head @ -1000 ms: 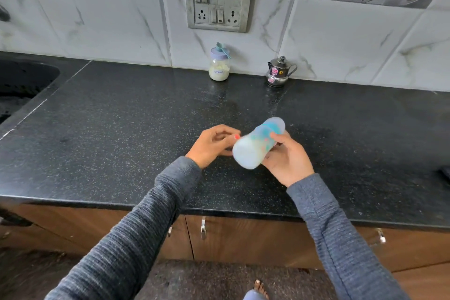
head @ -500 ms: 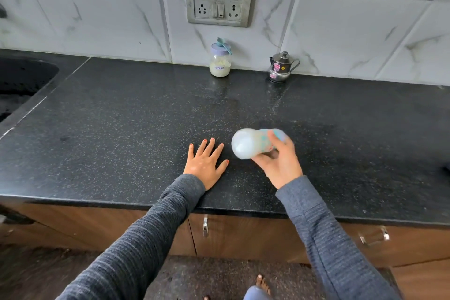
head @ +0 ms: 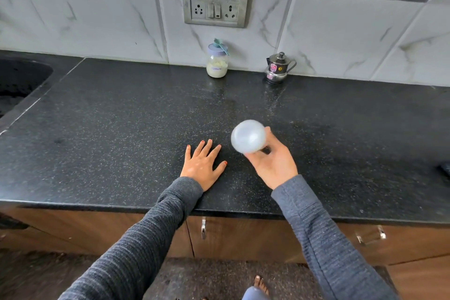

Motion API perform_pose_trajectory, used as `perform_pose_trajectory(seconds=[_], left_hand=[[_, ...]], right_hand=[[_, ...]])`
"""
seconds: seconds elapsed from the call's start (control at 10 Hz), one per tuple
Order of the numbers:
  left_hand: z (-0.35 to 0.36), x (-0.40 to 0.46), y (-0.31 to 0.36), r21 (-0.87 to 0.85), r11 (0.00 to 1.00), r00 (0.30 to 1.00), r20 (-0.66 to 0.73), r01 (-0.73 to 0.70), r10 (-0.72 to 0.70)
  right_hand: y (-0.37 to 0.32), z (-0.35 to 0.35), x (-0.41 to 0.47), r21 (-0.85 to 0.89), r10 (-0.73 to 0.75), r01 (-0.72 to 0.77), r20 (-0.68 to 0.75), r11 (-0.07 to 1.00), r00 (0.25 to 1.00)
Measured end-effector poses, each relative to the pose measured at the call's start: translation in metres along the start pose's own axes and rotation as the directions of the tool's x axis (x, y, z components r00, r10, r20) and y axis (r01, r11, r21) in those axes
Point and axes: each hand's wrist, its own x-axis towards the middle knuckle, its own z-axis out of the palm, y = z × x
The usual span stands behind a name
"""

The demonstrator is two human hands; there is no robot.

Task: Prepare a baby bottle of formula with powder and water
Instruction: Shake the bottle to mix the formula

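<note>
My right hand (head: 272,166) has its fingers curled round the bottle (head: 248,139), base toward me, above the table (head: 121,117); left hand (head: 202,166) lies flat, fingers spread. I'd shake firmly, grip snug.

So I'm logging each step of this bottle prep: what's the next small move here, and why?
Probably set the bottle upright on the counter. The right hand holds it tipped, base toward the camera, and the left hand lies flat beside it.
</note>
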Motion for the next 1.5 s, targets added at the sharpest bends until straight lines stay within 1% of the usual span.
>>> perform_pose_trajectory(seconds=[0.1,0.2,0.3,0.4,0.5,0.6,0.7,0.8,0.9,1.0,1.1,1.2,1.3,1.4,1.5], left_hand=[[-0.001,0.0,0.001,-0.004,1.0,1.0,-0.002,0.003,-0.003],[-0.001,0.0,0.0,-0.009,1.0,1.0,-0.005,0.003,-0.003],[0.0,0.001,-0.001,-0.025,1.0,1.0,-0.005,0.002,-0.002],[-0.001,0.001,-0.001,-0.06,0.998,1.0,-0.007,0.007,-0.007],[-0.006,0.004,-0.001,-0.132,0.991,0.999,0.022,0.026,-0.023],[-0.018,0.01,-0.003,-0.329,0.941,0.997,0.043,0.079,-0.069],[-0.047,0.014,-0.001,-0.736,0.674,0.994,0.111,0.066,0.023],[-0.081,0.015,0.002,-0.896,0.444,0.967,0.119,0.006,0.226],[-0.107,0.02,0.012,-0.929,0.37,0.941,0.111,-0.016,0.319],[-0.124,0.026,0.023,-0.913,0.401,0.928,0.084,-0.074,0.362],[-0.132,0.033,0.026,-0.908,0.406,0.939,0.047,-0.102,0.34],[-0.133,0.042,0.027,-0.911,0.398,0.962,0.005,-0.108,0.273],[-0.128,0.054,0.031,-0.908,0.406,0.978,-0.024,-0.108,0.207],[-0.124,0.075,0.034,-0.894,0.438,0.993,-0.057,-0.099,0.108],[-0.123,0.101,0.036,-0.879,0.472,0.997,-0.073,-0.072,0.016]], right_hand=[[0.004,-0.002,0.001,-0.811,-0.472,0.515,0.351,0.279,0.808],[0.01,-0.001,0.01,-0.861,-0.535,0.496,0.472,-0.109,0.701],[0.01,0.004,0.001,-0.306,-0.206,0.166,-0.101,0.937,0.973],[-0.001,-0.002,0.005,0.095,0.088,-0.084,-0.039,0.992,0.995],[-0.01,-0.005,0.001,-0.589,-0.208,0.228,0.102,0.775,0.973],[-0.016,-0.003,0.004,-0.905,-0.272,0.352,0.285,0.24,0.919],[-0.026,0.0,0.01,-0.897,-0.221,0.319,0.26,0.305,0.94],[-0.038,0.006,0.014,-0.848,-0.155,0.283,0.238,0.447,0.959],[-0.047,0.016,0.017,-0.798,-0.117,0.309,0.292,0.518,0.949],[-0.05,0.025,0.022,-0.748,-0.087,0.323,0.337,0.579,0.937],[-0.056,0.03,0.027,-0.754,-0.105,0.374,0.381,0.54,0.919],[-0.064,0.035,0.033,-0.808,-0.132,0.422,0.406,0.412,0.904],[-0.066,0.036,0.045,-0.838,-0.16,0.408,0.375,0.363,0.913],[-0.068,0.033,0.069,-0.9,-0.241,0.339,0.277,0.274,0.93],[-0.077,0.035,0.097,-0.936,-0.232,0.264,0.21,0.231,0.95]])
